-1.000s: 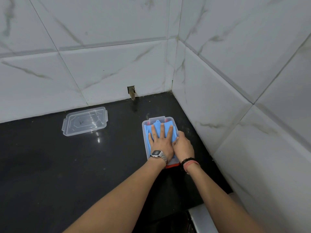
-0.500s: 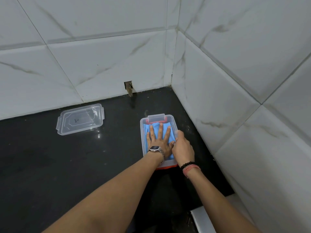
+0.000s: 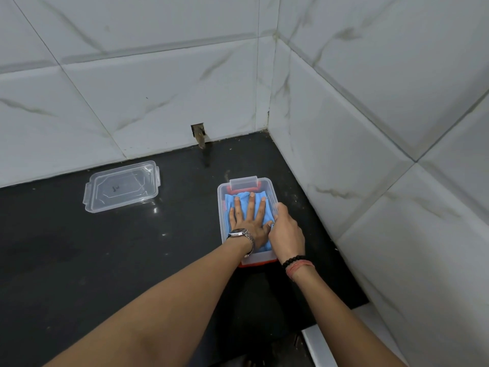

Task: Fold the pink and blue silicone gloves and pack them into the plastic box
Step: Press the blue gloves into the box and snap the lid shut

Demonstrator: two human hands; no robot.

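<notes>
A clear plastic box [image 3: 221, 205] with red clips stands on the black counter near the right wall. A folded blue glove [image 3: 232, 201] lies inside it and fills the box. My left hand [image 3: 250, 221] lies flat on the blue glove with fingers spread, pressing down. My right hand [image 3: 285, 229] rests at the box's right rim, its fingertips curled down at the glove's right edge. The pink glove is hidden; only red-orange colour shows at the box's near end [image 3: 258, 263].
The box's clear lid [image 3: 121, 186] lies on the black counter [image 3: 105, 260] to the left, near the back wall. White tiled walls meet in a corner behind the box. A small hole with a stub [image 3: 199, 133] is in the back wall. The counter's edge lies at lower right.
My left hand has spread flatter and slid slightly deeper onto the blue glove. My right hand has shifted to the box's right rim. The view has tilted a little.
</notes>
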